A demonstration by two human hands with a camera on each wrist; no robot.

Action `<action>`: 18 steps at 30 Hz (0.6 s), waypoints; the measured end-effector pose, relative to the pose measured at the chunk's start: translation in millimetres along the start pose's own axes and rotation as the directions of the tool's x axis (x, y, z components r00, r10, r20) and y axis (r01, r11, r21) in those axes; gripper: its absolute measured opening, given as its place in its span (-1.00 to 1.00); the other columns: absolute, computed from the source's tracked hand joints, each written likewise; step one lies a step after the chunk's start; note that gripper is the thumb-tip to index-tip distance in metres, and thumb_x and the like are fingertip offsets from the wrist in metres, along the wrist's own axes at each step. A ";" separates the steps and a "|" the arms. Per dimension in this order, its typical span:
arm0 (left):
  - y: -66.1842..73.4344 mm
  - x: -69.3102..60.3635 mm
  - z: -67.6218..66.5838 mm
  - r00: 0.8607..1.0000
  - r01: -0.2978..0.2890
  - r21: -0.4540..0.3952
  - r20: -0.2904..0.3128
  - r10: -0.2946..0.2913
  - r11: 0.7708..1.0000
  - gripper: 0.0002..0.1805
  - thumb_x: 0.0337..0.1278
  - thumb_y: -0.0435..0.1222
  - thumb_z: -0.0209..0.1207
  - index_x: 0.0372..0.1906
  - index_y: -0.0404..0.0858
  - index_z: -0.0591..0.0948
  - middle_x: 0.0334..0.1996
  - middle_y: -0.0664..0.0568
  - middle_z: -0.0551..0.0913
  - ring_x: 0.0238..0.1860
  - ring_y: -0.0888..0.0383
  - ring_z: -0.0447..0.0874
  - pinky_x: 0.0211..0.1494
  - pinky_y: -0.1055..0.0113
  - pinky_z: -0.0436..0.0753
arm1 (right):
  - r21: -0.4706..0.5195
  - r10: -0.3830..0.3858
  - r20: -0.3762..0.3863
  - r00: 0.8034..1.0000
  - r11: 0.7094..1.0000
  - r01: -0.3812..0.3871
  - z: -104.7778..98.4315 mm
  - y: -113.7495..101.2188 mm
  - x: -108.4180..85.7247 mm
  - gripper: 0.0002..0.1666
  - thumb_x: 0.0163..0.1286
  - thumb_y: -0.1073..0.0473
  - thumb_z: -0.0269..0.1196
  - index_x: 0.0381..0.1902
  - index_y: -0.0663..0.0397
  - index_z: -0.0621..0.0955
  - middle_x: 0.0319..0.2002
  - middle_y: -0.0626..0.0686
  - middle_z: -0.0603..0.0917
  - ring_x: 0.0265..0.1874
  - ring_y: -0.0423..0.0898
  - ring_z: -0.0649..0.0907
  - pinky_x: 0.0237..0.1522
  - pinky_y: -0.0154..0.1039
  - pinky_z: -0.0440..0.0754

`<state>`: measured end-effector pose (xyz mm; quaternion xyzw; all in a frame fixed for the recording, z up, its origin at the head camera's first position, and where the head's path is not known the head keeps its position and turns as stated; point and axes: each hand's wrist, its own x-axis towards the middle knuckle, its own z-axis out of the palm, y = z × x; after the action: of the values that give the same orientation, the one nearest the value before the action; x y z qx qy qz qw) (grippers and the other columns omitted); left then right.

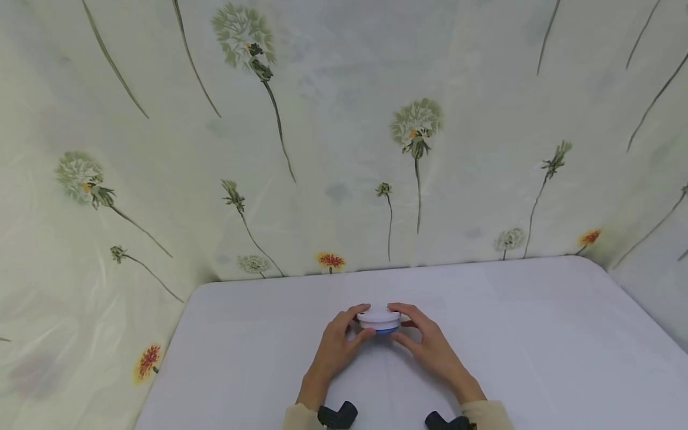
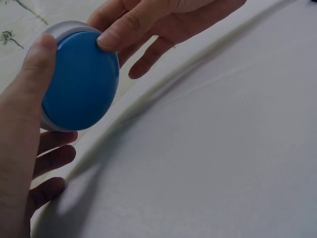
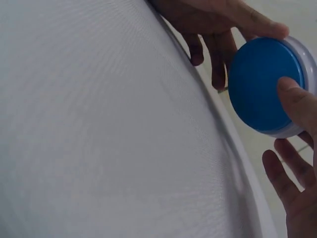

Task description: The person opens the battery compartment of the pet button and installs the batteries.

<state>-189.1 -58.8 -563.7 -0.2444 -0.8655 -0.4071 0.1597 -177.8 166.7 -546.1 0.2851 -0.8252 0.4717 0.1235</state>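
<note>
A round, flat white object (image 1: 379,321) with a blue underside is held up between both hands, above the white table. My left hand (image 1: 340,343) grips its left side, thumb on the near lower edge and a finger on top. From the right, my right hand (image 1: 432,346) pinches it in a similar way. In the left wrist view the smooth blue face (image 2: 81,82) is toward the camera, with both thumbs on its rim. The right wrist view shows the same blue disc (image 3: 262,84); its white top is hidden there.
A white cloth covers the table (image 1: 242,358), which has rounded far corners. Behind it hangs a pale curtain-like backdrop (image 1: 338,149) printed with dandelions and orange flowers. Dark devices, such as the left one (image 1: 337,414), sit at both wrists beside beige sleeves (image 1: 486,415).
</note>
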 end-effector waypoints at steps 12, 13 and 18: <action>-1.8 7.7 -2.2 0.983 -0.169 -0.126 -0.098 0.157 0.978 -0.17 -0.22 -0.19 0.47 0.28 -0.14 0.38 0.18 0.04 0.51 0.09 0.22 0.51 -0.04 0.34 0.62 | 0.050 0.197 -0.017 0.980 0.979 -0.196 -0.9 -5.1 -0.5 -0.39 0.25 0.04 0.29 0.26 -0.14 0.42 0.14 -0.07 0.56 0.09 -0.27 0.53 -0.03 -0.31 0.63; -1.6 7.4 -2.3 0.979 -0.183 -0.126 -0.108 0.170 0.975 -0.20 -0.20 -0.21 0.46 0.27 -0.13 0.39 0.15 0.02 0.54 0.06 0.22 0.53 -0.04 0.35 0.63 | 0.050 0.226 -0.018 0.974 0.973 -0.225 -0.5 -5.9 -0.7 -0.40 0.25 0.01 0.29 0.25 -0.18 0.42 0.12 -0.09 0.57 0.08 -0.26 0.54 -0.03 -0.31 0.63; -1.9 5.8 -1.9 0.973 -0.204 -0.145 -0.143 0.184 0.968 -0.30 -0.16 -0.23 0.43 0.21 -0.17 0.45 0.06 0.00 0.62 -0.07 0.20 0.60 -0.10 0.35 0.65 | 0.051 0.267 -0.011 0.964 0.963 -0.266 0.4 -8.1 -1.8 -0.39 0.27 -0.03 0.27 0.26 -0.25 0.40 0.09 -0.08 0.59 0.05 -0.17 0.57 -0.05 -0.29 0.62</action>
<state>-194.7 -59.7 -561.0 -0.3131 -0.7902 -0.4719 0.2341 -171.6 163.7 -541.4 0.1702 -0.8431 0.5067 0.0593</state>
